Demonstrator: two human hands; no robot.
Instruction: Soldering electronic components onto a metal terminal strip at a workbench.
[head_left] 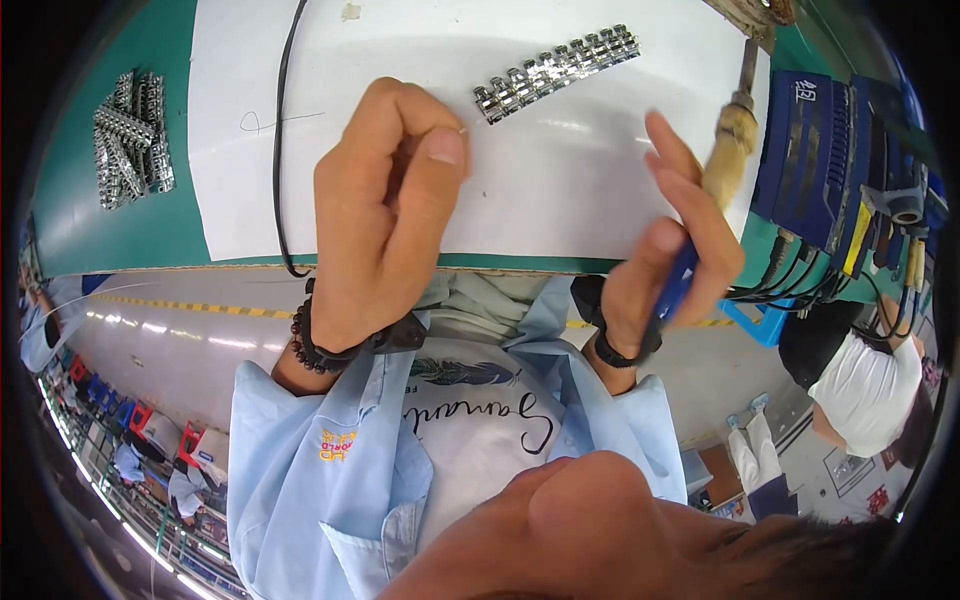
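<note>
My right hand [675,240] is closed round the blue handle of a soldering iron [728,155], with some fingers stretched along it. The iron's tan sleeve looks worn, and its metal end points away toward the far right corner. Over the white sheet [560,200], my left hand [390,200] is closed, thumb against the curled fingers. Whatever may be pinched there is too small to make out. Beyond both hands, a slanting row of shiny metal connector-like parts [557,73] lies on the sheet.
More metal strips [133,140] are piled on the green tabletop [240,240] at left. A thin black cable [283,130] crosses the sheet. Blue equipment boxes [810,160] with cables stand at right. Behind me are a blue stool [760,322] and other people.
</note>
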